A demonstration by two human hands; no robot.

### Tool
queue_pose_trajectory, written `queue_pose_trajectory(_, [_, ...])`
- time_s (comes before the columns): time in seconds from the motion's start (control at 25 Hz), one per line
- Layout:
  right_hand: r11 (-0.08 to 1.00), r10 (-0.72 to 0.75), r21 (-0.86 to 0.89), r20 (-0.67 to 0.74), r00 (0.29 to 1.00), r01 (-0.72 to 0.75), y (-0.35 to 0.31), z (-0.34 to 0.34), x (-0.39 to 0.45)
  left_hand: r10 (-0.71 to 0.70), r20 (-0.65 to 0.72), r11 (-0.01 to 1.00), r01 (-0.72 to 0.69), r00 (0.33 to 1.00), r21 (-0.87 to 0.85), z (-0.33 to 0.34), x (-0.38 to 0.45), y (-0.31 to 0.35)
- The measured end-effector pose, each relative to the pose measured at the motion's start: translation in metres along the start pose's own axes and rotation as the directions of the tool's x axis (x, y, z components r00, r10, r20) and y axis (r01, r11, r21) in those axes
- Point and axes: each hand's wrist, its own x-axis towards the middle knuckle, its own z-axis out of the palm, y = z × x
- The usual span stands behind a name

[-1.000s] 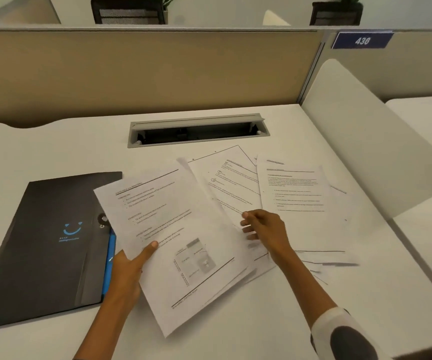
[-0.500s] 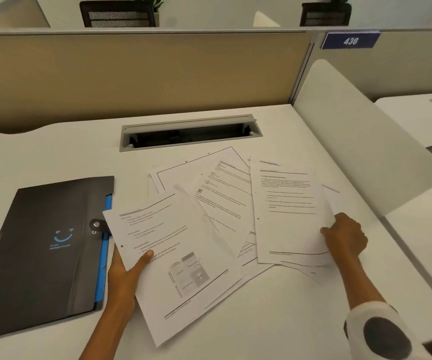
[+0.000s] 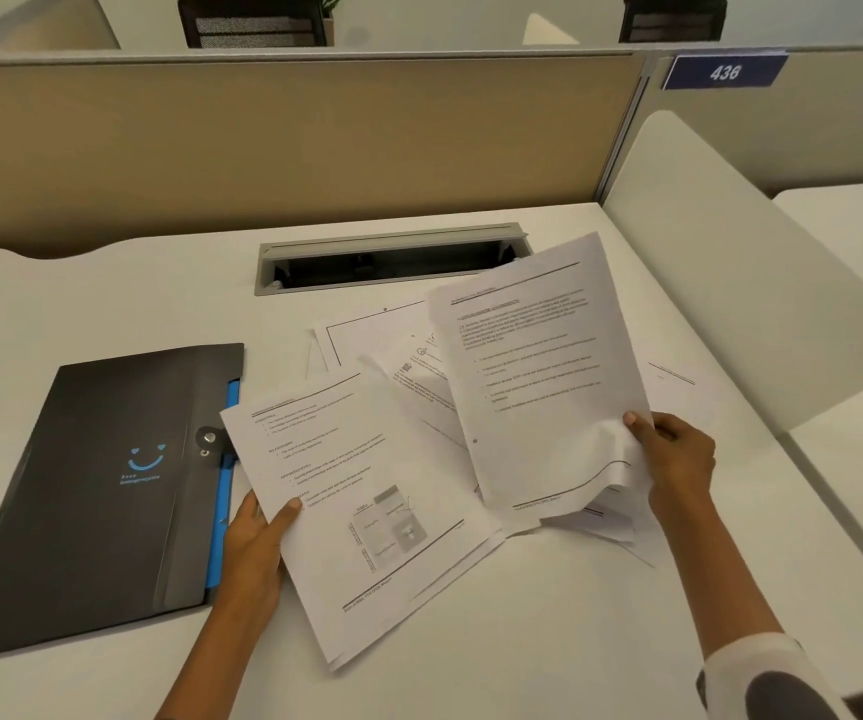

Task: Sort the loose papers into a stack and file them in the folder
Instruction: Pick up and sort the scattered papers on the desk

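Pinching sheets w/ both hands: right hand (image 3: 671, 462) crumples its page (image 3: 538, 387); it could rip, left hand (image 3: 255, 543) stack (image 3: 362, 511) may slide.

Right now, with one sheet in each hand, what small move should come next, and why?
Probably carry the text sheet in the right hand over onto the diagram sheet in the left hand. Other papers still lie loose, and the folder is still closed.

A blue sign (image 3: 724, 71) on the partition, far beyond the fingers, reads "436"; print on the papers (image 3: 538, 376) is illegible.
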Motion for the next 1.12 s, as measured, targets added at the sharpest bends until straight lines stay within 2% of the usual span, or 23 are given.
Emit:
queue_pose_trajectory(0.44, [0.995,-0.04,0.091,0.143,0.989,0.027,-0.023,-0.022,0.011,-0.038,0.015,0.998,0.037,0.999,0.056,0.001,0.001,0.001])
queue_pose_trajectory(0.68, [0.993,-0.039,-0.088,0.39,0.92,0.079,-0.001,0.053,-0.047,-0.075,0.0,0.997,0.075,0.997,0.016,0.002,-0.001,0.005])
queue_pose_trajectory(0.88, [0.927,-0.099,-0.249,0.561,0.822,0.281,0.02,0.103,-0.102,-0.143,0.013,0.989,0.143,0.99,-0.033,0.002,-0.005,0.012])
queue_pose_trajectory(0.96, [0.918,-0.137,-0.251,0.528,0.838,0.308,0.015,0.113,-0.108,-0.123,0.008,0.992,0.123,0.992,0.02,0.0,-0.005,0.008])
queue_pose_trajectory(1.04, [0.918,-0.201,-0.25,0.377,0.904,0.309,0.005,0.12,-0.098,-0.098,-0.002,0.992,0.098,0.995,0.083,-0.002,-0.004,0.003])
queue_pose_trajectory(1.12, [0.845,-0.193,-0.446,0.263,0.945,0.296,-0.005,0.126,-0.08,-0.097,-0.006,0.991,0.097,0.995,0.09,-0.003,-0.003,0.001])
